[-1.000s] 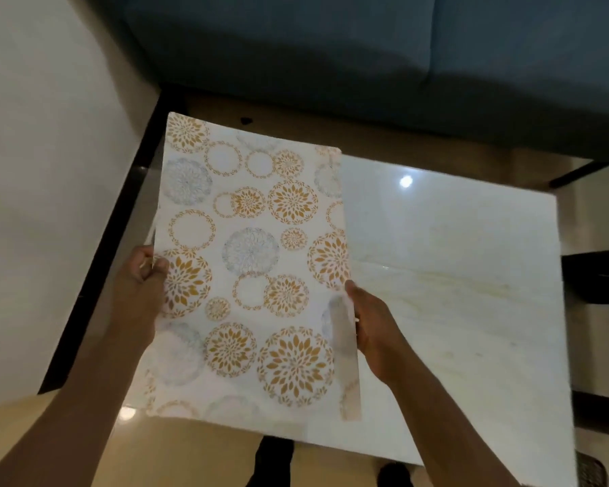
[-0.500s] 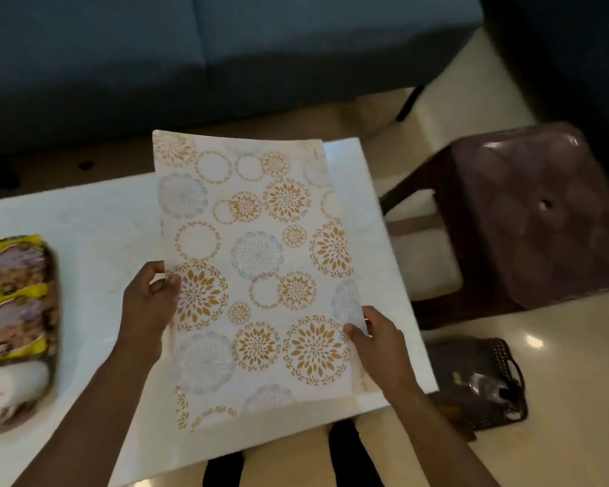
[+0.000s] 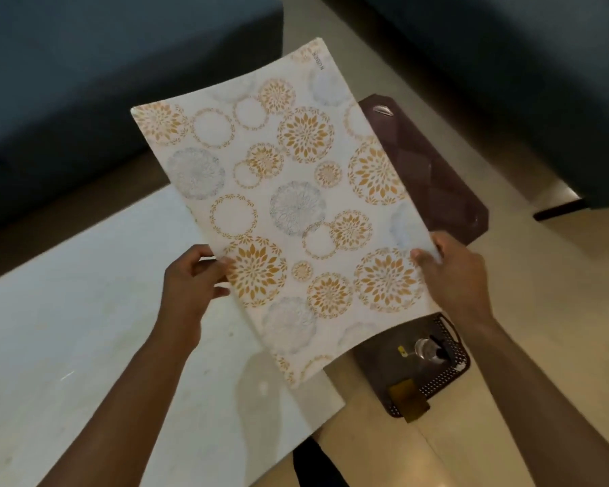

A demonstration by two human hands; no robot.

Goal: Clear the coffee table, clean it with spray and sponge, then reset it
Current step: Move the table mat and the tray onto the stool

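Pale marble coffee table lies bare below; both hands' fingers pinch, seemingly, a placemat.

matt printed placemat; glossy stool

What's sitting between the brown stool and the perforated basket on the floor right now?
In the head view, the patterned placemat, held by the left hand and right hand, covers the stretch between stool and basket.

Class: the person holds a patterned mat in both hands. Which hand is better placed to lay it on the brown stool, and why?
Right. The right hand grips the mat edge nearest the stool; the left hand hangs over the table.
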